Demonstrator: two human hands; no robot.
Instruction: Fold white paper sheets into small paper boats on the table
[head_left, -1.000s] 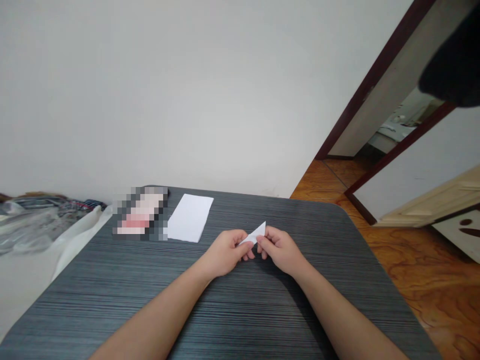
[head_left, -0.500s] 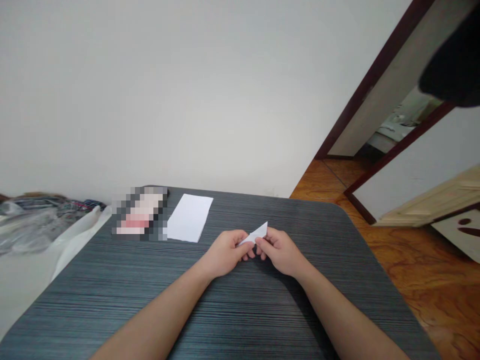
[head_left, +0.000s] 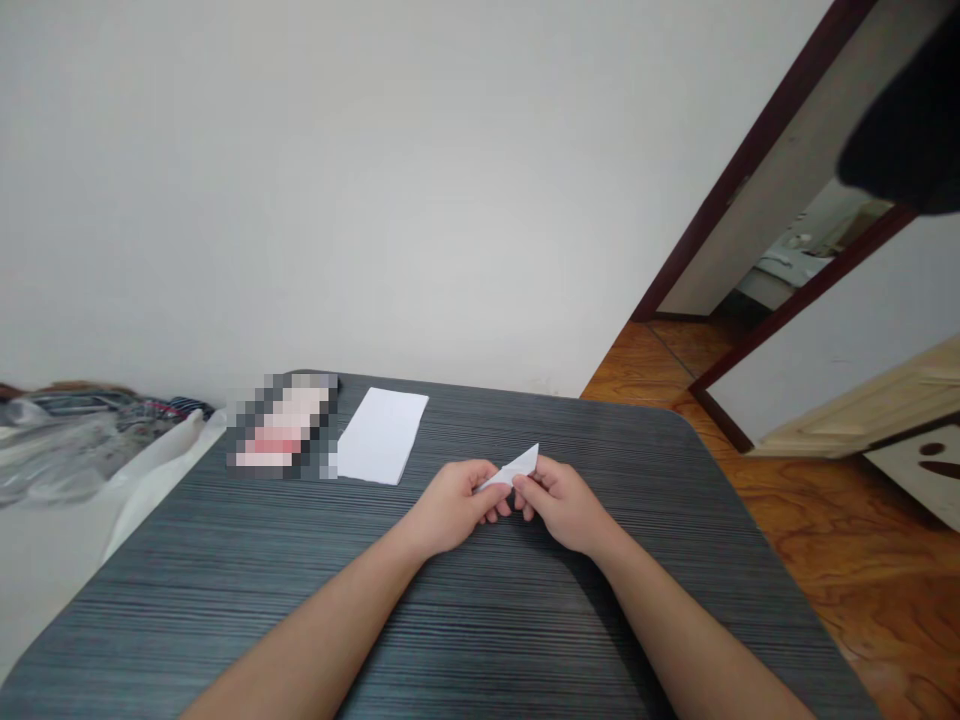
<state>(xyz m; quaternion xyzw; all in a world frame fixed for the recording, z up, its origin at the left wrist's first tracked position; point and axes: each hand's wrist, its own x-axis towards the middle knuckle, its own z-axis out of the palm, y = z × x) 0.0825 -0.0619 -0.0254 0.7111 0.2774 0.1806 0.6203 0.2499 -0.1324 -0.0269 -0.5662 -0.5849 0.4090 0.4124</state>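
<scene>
A small piece of folded white paper [head_left: 519, 467] is held between my two hands, with a pointed corner sticking up to the right. My left hand [head_left: 455, 507] pinches its left end, thumb on top. My right hand [head_left: 561, 503] grips its right side, the thumb pressed on the near edge and fingers curled behind. Part of the paper is hidden by my fingers. Both hands are over the dark wood-grain table [head_left: 465, 630].
A stack of white paper sheets [head_left: 384, 436] lies at the table's back left. Beside it is a blurred-out flat item [head_left: 289, 415]. Plastic-covered things [head_left: 97, 450] are piled left of the table. A white wall stands behind, and a doorway opens at the right.
Almost nothing differs. Both hands keep their hold on the folded paper, and the whole view has shifted very slightly.
</scene>
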